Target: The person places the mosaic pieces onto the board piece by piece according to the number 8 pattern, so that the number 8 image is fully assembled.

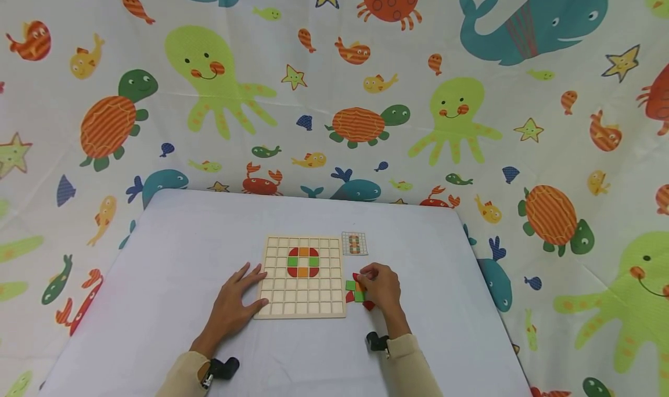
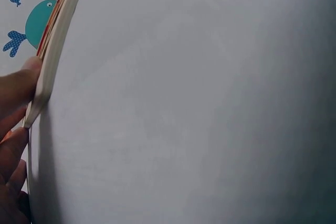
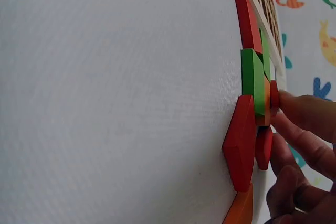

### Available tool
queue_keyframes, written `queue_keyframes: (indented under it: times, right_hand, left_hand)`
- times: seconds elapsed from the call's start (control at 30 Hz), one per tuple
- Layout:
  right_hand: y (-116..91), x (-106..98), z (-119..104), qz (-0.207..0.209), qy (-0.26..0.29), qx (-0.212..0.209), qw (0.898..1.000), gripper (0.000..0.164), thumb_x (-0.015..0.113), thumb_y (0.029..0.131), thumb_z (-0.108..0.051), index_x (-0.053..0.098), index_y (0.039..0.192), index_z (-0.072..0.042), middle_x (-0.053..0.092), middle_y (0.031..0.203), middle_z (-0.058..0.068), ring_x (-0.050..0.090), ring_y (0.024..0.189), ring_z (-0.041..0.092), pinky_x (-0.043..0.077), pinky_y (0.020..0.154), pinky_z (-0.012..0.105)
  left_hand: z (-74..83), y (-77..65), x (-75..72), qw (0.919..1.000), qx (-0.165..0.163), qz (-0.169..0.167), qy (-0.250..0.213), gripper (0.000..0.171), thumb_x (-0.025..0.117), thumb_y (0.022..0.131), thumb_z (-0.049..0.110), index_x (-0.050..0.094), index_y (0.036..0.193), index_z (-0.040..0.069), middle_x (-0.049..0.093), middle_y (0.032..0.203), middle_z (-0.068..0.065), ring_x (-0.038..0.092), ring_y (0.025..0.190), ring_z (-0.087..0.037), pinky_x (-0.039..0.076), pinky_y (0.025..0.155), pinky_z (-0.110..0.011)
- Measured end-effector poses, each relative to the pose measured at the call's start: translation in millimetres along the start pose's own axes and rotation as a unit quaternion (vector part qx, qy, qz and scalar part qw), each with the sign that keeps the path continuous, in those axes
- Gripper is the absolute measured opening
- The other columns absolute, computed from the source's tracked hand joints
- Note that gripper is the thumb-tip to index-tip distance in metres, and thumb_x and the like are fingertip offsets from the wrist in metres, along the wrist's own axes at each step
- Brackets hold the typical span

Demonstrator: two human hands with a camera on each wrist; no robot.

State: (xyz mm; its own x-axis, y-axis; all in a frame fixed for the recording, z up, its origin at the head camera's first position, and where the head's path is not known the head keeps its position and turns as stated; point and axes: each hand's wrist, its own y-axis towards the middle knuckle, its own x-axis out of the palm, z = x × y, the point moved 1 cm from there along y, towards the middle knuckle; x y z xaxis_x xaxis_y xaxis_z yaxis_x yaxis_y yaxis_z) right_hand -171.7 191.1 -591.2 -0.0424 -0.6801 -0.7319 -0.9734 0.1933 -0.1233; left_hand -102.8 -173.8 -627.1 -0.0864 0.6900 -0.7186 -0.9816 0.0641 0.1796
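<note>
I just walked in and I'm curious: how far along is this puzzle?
A ring of red, green and orange tiles already sits in the wooden grid board. The left hand rests flat on the board's edge, and the right hand fingers a piece in the loose pile. The pattern card seems to show a taller figure, so roughly half looks left.

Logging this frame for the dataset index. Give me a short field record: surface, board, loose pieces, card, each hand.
surface: pale grey table, sea-animal print cloth behind
board: square pale wooden grid board; ring of red, orange and green tiles set in its upper middle cells
loose pieces: small pile of red, green and orange wooden tiles, just right of the board
card: small printed pattern card, off the board's top right corner
left hand: fingers straight, resting on the board's left edge
right hand: fingertips pinching a red tile in the pile
</note>
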Motion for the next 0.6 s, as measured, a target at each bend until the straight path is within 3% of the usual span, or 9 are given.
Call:
queue_keyframes:
  times: [0.3, 0.6]
  right_hand:
    - [1, 2, 2, -0.035, 0.008, -0.003, 0.999, 0.016, 0.086, 0.091, -0.025, 0.073, 0.097, -0.018, 0.065, 0.081, 0.001, 0.058, 0.073, 0.018, 0.045, 0.058, 0.029]
    - [-4, 13, -8, -0.026, 0.072, -0.056, 0.996, 0.016, 0.083, 0.091, -0.014, 0.071, 0.101, -0.016, 0.066, 0.083, 0.002, 0.057, 0.073, 0.016, 0.046, 0.056, 0.026]
  left_hand:
    - [-0.1, 0.3, 0.4, 1.0, -0.001, 0.001, 0.002, 0.069, 0.09, 0.084, 0.027, 0.065, 0.147, 0.013, 0.053, 0.162, -0.013, 0.038, 0.154, -0.048, 0.032, 0.119, -0.076]
    - [1.5, -0.1, -0.5, 1.0, -0.003, -0.001, -0.001, 0.069, 0.09, 0.084, 0.026, 0.065, 0.146, 0.012, 0.053, 0.162, -0.013, 0.038, 0.154, -0.049, 0.032, 0.119, -0.076]
